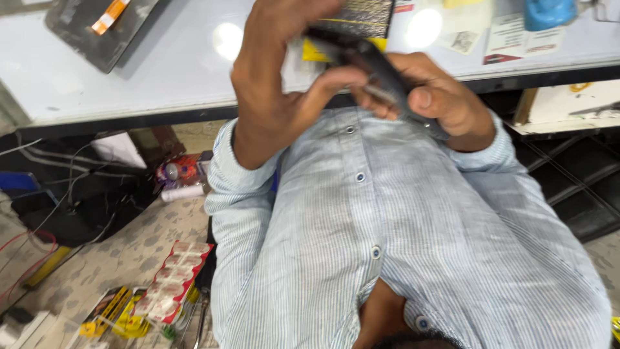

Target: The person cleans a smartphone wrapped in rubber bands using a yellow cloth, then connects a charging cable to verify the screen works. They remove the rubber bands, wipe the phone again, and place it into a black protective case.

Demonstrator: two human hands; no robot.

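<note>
My two hands meet in front of my chest, just at the edge of a white table (168, 71). Between them is a slim dark device (381, 68), much like a phone, tilted and partly blurred. My left hand (278, 84) has its palm facing me and its fingers raised, with the thumb pressed against the device. My right hand (439, 97) is curled around the device's lower end. My striped light-blue shirt (400, 220) fills the lower part of the view.
On the table lie a dark flat panel with an orange strip (97, 26), a yellow and black package (361, 19), paper slips (516, 35) and a blue object (549, 13). On the floor at left are cables (64, 187), a bottle (184, 171) and red-white blister strips (174, 278).
</note>
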